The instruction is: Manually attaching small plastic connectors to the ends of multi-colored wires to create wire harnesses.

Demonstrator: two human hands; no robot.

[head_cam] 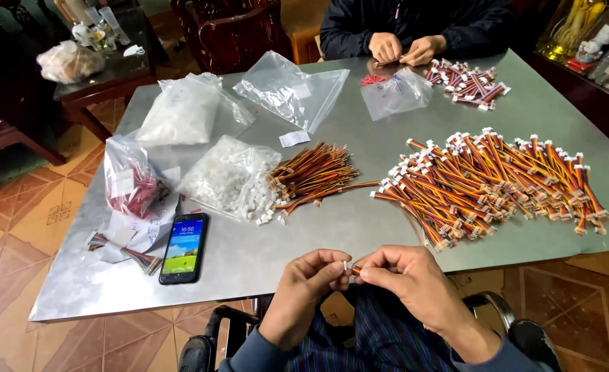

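Note:
My left hand [306, 279] and my right hand [401, 275] meet just below the near edge of a grey metal table [332, 234]. Their fingertips pinch a small white plastic connector [348, 265] with a short piece of orange wire at it. On the table ahead lies a bundle of loose orange, red and black wires [312, 176]. To its right spreads a big heap of wire harnesses with white connectors [490, 182]. A clear bag spilling small white connectors [232, 180] lies left of the loose wires.
A smartphone [184, 246] with a lit screen lies near the left front edge. Several clear plastic bags [180, 110] lie at the back left. Across the table another person's hands [404, 49] work beside a small pile of harnesses [468, 81]. A dark side table [105, 79] stands far left.

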